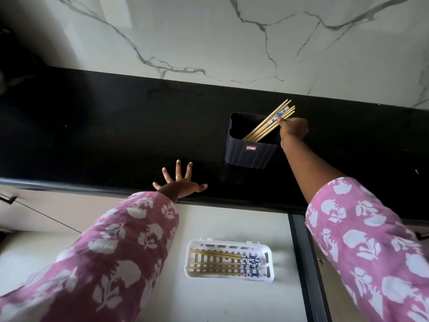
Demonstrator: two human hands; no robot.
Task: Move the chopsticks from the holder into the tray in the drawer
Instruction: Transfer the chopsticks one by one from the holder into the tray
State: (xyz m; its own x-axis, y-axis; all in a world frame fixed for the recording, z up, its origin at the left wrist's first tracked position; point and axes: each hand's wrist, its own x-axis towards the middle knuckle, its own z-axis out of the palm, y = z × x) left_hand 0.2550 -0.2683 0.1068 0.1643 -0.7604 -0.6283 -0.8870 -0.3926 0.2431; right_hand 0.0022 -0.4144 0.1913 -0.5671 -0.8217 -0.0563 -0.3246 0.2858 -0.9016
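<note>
Home kitchen, glossy black stone countertop (116, 126) set against a white marble-veined wall (209, 31), pale drawer (232, 224) open below it, cabinet front with a dark handle (7, 199) at left, chopsticks (262, 127) in a black holder (248, 156) on the counter, more in a white slotted tray (222, 243) in the drawer.

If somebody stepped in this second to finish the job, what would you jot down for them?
Right hand pinches the leaning chopsticks standing in the black holder on the counter.
Left hand is open, fingers spread, at the counter's front edge.
Done: a few flat chopsticks lie in the white tray in the open drawer.
Left: lift the holder's bundle out and lay it in the tray.
</note>
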